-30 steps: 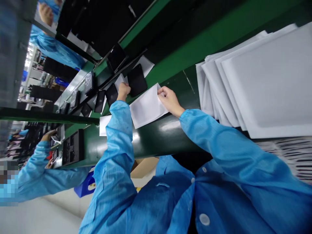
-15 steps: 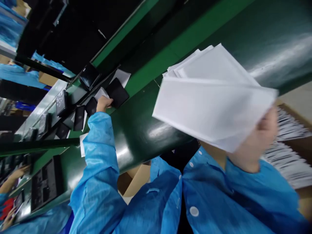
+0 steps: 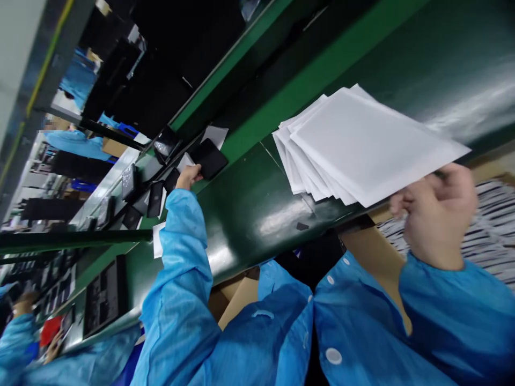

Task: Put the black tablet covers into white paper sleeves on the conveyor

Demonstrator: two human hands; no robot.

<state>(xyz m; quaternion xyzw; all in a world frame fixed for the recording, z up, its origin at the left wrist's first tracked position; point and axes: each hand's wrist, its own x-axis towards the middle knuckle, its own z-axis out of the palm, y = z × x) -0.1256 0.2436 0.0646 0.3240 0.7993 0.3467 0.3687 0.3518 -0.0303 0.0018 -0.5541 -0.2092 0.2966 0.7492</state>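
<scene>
Several white envelopes (image 3: 370, 139) lie fanned out in a pile on the green bench (image 3: 249, 198). My right hand (image 3: 440, 212) is at the near right corner of the top one, fingers curled against its edge. On the left, my left hand (image 3: 189, 176) has its fingers closed at the near edge of a flat black device (image 3: 210, 158). A white sheet (image 3: 216, 136) sticks out behind that device. Smaller dark devices (image 3: 155, 199) with pale sheets lie just left of my left hand.
A box of stacked white items (image 3: 491, 225) stands at the right below the bench. A black tray (image 3: 105, 295) lies at the lower left, near a co-worker's hands. A green bar (image 3: 76, 237) crosses the left side.
My right hand has lowered the white envelope onto the pile, and its fingers now show clearly. My left hand stays at the black device. The whole view has shifted.
</scene>
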